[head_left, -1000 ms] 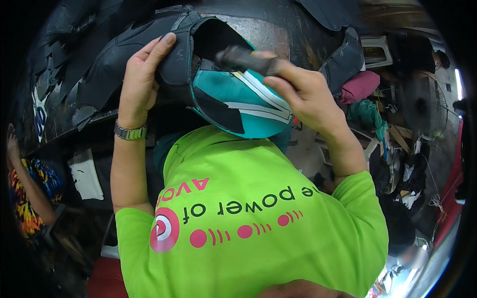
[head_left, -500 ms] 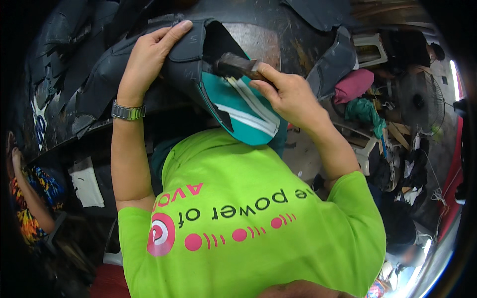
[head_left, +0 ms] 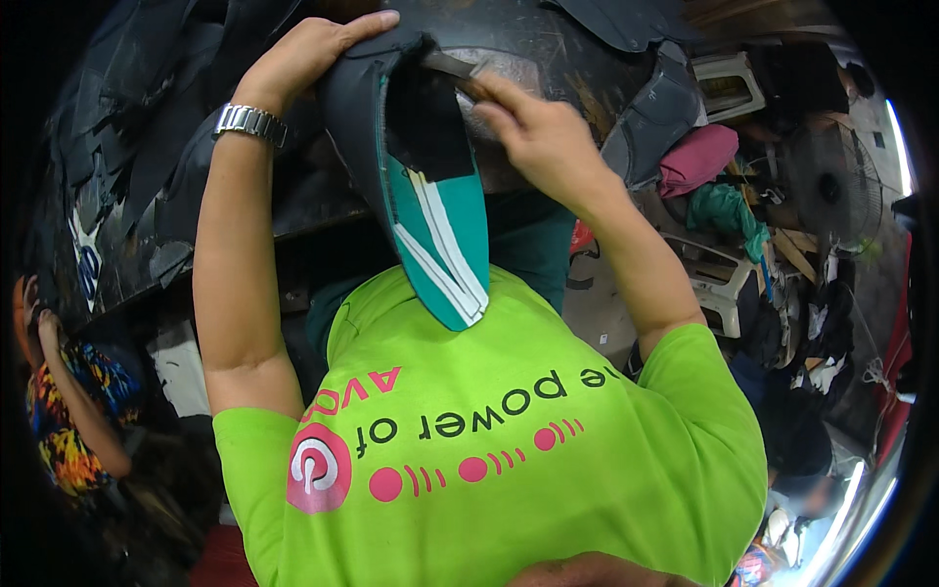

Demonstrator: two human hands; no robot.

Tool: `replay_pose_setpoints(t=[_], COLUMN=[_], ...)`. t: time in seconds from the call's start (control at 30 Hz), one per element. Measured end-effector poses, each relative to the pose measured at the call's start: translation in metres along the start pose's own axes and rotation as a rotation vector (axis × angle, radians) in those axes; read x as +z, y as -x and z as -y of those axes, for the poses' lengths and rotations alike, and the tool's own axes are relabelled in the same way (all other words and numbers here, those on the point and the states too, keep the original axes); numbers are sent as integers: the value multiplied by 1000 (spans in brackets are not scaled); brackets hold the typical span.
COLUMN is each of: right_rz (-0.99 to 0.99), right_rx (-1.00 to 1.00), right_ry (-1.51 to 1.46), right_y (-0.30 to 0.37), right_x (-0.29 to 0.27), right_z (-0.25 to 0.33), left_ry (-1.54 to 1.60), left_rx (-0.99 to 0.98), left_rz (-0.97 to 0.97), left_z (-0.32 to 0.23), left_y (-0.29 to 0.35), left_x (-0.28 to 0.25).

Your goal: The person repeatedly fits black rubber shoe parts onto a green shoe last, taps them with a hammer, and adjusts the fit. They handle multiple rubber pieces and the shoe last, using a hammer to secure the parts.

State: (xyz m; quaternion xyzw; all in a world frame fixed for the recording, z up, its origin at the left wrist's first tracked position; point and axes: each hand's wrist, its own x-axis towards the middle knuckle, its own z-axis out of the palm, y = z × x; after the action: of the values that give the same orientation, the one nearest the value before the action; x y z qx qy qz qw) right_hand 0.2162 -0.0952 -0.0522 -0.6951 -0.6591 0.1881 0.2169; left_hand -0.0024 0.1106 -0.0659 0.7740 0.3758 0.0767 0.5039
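In front of me is a dark shaped piece (head_left: 357, 122), like a padded cover or shoe upper. Its open end shows a teal lining (head_left: 460, 220) with white strips (head_left: 445, 230) on it. My left hand (head_left: 308, 54) grips its far upper edge, the thumb stretched along the top; the other fingers are partly hidden behind it. My right hand (head_left: 533, 122) is closed around a short, dark, flat tool (head_left: 448, 65), its end at the upper rim of the opening. I cannot tell whether the tool is a brush or a hammer.
Dark cut pieces (head_left: 127, 88) pile up on the worn black table (head_left: 323, 210) at left. Another dark shaped piece (head_left: 650, 117) lies at right, near a pink bundle (head_left: 699, 161), green cloth (head_left: 729, 217) and white stools (head_left: 709, 279). A co-worker's arm (head_left: 83, 401) shows at far left.
Both hands have shifted up and away from me. The dark piece has turned and narrowed, its teal end now pointing nearer me. The tool has moved from inside the opening to its upper rim.
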Motion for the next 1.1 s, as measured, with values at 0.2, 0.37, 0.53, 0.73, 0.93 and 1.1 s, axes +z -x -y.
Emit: replay_pose_setpoints(t=[0.2, 0.37, 0.53, 0.73, 0.93, 1.1], right_rz=[-170, -78, -250, -540, -291, -95], right_rx=[-74, 55, 40, 197, -175, -241], right_ry=[-139, -10, -179, 8, -331, -216], right_y=[-2, -1, 1, -8, 27, 38], right_x=[-2, 6, 1, -5, -10, 18], right_z=[-6, -17, -43, -66, 22, 76], left_ry=[-474, -110, 70, 292, 472, 508], left_rx=[397, -9, -166, -115, -99, 33], left_rz=[-136, -114, -146, -223, -267, -281], left_z=[35, 19, 0, 11, -8, -16], left_y=[-40, -38, -21, -13, -3, 1], left_x=[1, 6, 9, 15, 25, 35])
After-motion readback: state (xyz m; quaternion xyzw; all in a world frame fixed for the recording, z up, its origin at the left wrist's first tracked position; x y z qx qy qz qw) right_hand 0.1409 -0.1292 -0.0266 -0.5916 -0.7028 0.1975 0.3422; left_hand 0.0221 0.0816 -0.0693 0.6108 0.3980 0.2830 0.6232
